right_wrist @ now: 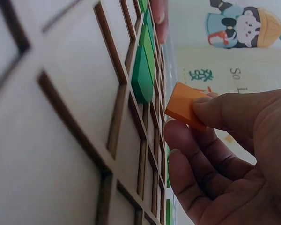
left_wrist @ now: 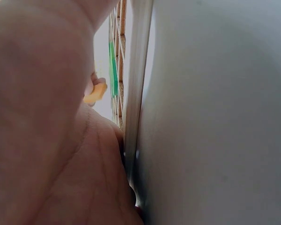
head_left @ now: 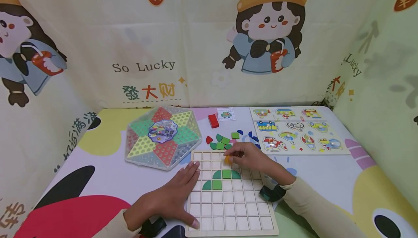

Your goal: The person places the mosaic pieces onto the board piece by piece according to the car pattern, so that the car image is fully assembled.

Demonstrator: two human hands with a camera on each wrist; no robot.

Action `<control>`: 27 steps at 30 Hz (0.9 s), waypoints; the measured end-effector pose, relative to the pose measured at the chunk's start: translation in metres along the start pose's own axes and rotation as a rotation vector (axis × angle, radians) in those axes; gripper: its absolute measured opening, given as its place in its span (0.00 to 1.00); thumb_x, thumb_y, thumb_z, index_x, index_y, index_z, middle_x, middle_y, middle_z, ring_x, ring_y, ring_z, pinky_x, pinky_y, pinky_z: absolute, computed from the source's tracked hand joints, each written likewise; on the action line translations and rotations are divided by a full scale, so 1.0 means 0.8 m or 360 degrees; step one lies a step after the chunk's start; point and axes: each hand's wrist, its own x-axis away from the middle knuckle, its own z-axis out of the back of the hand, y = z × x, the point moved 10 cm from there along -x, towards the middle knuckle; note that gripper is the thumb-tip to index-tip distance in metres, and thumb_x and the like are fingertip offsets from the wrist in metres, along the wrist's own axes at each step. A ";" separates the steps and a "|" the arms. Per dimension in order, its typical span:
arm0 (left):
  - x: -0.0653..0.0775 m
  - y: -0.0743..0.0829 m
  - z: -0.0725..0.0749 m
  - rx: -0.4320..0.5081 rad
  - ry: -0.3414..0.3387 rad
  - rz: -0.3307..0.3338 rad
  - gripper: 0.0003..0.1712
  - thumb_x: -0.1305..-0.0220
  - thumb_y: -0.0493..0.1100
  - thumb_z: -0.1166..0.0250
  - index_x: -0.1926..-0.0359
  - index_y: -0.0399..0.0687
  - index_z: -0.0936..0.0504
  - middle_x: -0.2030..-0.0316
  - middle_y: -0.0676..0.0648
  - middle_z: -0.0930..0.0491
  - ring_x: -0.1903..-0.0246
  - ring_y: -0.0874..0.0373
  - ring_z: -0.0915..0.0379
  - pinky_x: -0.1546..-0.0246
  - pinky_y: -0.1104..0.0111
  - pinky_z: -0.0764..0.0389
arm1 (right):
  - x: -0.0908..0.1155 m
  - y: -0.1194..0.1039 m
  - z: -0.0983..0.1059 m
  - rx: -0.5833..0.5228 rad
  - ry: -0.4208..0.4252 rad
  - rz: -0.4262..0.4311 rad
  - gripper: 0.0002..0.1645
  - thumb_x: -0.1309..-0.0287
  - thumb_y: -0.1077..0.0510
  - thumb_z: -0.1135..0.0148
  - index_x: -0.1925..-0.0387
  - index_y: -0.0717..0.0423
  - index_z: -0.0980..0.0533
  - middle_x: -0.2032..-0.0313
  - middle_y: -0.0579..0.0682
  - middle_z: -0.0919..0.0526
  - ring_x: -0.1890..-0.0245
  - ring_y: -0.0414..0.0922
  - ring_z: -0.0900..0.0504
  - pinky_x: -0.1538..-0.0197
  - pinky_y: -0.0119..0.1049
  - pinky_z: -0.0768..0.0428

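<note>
My right hand (head_left: 245, 155) pinches an orange square tile (right_wrist: 181, 104) between thumb and fingers, over the far rows of a wooden grid board (head_left: 232, 222). My left hand (head_left: 173, 196) lies along the board's left edge with fingers spread, the thumb on its near left corner. In the grid sit two green squares (head_left: 226, 174) and several darker green rounded pieces (head_left: 207, 185). The right wrist view shows the orange tile close beside the board's face, next to a rounded green piece (right_wrist: 142, 77).
Loose green, blue and red pieces (head_left: 225, 140) lie beyond the board. Behind them are a red block (head_left: 213, 121) and a small pattern card (head_left: 226, 114). A hexagonal game box (head_left: 140, 160) stands at left, a vehicle puzzle board (head_left: 277, 126) at right.
</note>
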 end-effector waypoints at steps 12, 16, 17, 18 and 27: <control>0.001 0.003 0.002 0.0007 -0.0006 -0.0006 0.75 0.59 0.82 0.38 0.23 0.44 0.60 0.24 0.49 0.73 0.26 0.51 0.81 0.30 0.47 0.64 | 0.021 -0.012 -0.016 -0.0071 -0.0082 0.0005 0.11 0.40 0.67 0.35 0.56 0.56 0.17 0.63 0.42 0.17 0.67 0.41 0.23 0.63 0.31 0.22; -0.001 0.002 -0.001 -0.0012 -0.0017 -0.0001 0.75 0.59 0.82 0.39 0.23 0.44 0.61 0.24 0.49 0.73 0.27 0.52 0.81 0.30 0.48 0.64 | 0.028 -0.018 -0.023 -0.0096 -0.0134 -0.0003 0.10 0.40 0.66 0.35 0.58 0.54 0.17 0.63 0.39 0.17 0.66 0.40 0.22 0.61 0.32 0.21; -0.001 0.002 -0.001 -0.0014 -0.0019 0.0001 0.75 0.59 0.82 0.39 0.23 0.45 0.61 0.24 0.49 0.73 0.27 0.52 0.81 0.30 0.48 0.64 | 0.029 -0.019 -0.026 -0.0112 -0.0157 -0.0004 0.10 0.40 0.66 0.35 0.58 0.53 0.17 0.63 0.39 0.17 0.65 0.40 0.22 0.60 0.32 0.21; 0.000 0.001 -0.001 -0.0016 -0.0023 0.0007 0.76 0.59 0.83 0.39 0.23 0.45 0.61 0.24 0.49 0.73 0.27 0.52 0.82 0.30 0.48 0.64 | 0.030 -0.021 -0.029 -0.0125 -0.0180 0.0004 0.09 0.40 0.65 0.35 0.58 0.52 0.17 0.63 0.39 0.17 0.64 0.40 0.22 0.59 0.32 0.21; 0.000 0.002 0.001 -0.0027 -0.0022 0.0020 0.75 0.59 0.82 0.38 0.23 0.45 0.60 0.24 0.49 0.73 0.26 0.52 0.81 0.30 0.48 0.64 | 0.034 -0.027 -0.043 -0.0174 -0.0289 0.0017 0.09 0.39 0.64 0.35 0.60 0.49 0.16 0.63 0.39 0.17 0.64 0.41 0.22 0.59 0.33 0.21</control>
